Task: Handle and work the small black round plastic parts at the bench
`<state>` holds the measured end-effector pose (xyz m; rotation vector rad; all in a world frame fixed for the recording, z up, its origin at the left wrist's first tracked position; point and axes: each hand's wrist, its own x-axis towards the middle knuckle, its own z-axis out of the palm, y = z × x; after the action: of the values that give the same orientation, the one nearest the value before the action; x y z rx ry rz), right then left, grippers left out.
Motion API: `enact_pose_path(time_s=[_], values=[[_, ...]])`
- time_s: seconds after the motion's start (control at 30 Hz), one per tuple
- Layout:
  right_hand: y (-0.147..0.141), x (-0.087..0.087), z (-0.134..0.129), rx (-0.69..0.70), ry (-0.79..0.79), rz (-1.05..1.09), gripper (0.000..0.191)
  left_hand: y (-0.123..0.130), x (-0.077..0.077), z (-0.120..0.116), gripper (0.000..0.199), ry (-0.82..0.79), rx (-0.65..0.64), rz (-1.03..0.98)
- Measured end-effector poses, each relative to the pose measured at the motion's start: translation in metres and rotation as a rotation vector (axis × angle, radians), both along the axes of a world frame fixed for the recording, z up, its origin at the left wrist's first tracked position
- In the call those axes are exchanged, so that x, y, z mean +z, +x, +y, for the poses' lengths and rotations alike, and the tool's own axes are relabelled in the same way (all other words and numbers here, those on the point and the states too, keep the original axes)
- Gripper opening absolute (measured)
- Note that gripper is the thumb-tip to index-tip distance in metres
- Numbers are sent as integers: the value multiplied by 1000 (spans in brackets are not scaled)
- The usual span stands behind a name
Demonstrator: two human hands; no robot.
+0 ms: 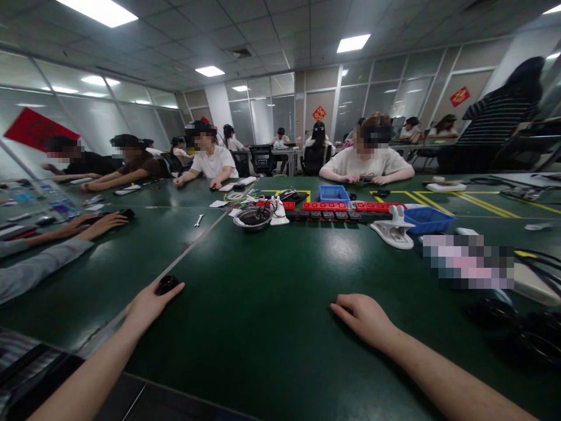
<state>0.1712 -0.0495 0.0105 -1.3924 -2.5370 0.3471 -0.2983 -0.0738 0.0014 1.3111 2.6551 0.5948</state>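
Note:
My left hand (146, 305) rests on the green table (263, 316), its thumb stretched along one side of a small, glossy black rounded object (167, 285). The fingers wrap round the far side of that object and are mostly hidden, and its exact kind is unclear. Farther right, my right hand (366, 317) lies on its side on the tabletop. Its fingers are curled in with the thumb against them, and nothing shows in its grasp. Bare green surface lies between the two hands.
Mid-table stand red power strips (324, 206), blue trays (427, 220), a white clip stand (394, 228) and a round metal dish (252, 218). A wrench (198, 220) lies left. Black cables (539, 333) crowd the right edge. A co-worker's hands (105, 222) are at left; others sit opposite.

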Motion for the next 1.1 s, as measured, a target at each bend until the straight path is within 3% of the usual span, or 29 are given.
enact_pose_path(time_s=[0.13, 0.27, 0.37, 0.47, 0.5, 0.6, 0.7, 0.83, 1.0, 1.1], values=[[1, -1, 1, -6, -5, 11, 34, 2, 1, 15, 68, -66, -93, -56], [0, -4, 5, -34, -6, 28, 33, 41, 1, 50, 62, -27, -282, -73], [-1, -6, 6, -46, -8, 57, 32, 104, -1, 83, 55, 35, -384, -63], [1, -5, 6, -71, -22, 133, 33, 187, -4, 105, 50, 94, -637, -52], [3, -4, 7, -93, -25, 167, 33, 215, -5, 108, 49, 137, -753, -30], [16, -1, 13, -181, -5, 284, 34, 288, -7, 107, 48, 184, -913, -26], [31, -2, 23, -277, 17, 400, 35, 330, -8, 101, 49, 199, -1019, -29], [42, -9, 34, -358, -26, 538, 36, 341, -9, 94, 56, 229, -1066, -42], [36, -14, 47, -369, -3, 772, 31, 331, -10, 92, 89, 363, -1006, -179], [34, -12, 61, -352, -74, 830, 34, 324, -9, 96, 86, 349, -1057, -297]])
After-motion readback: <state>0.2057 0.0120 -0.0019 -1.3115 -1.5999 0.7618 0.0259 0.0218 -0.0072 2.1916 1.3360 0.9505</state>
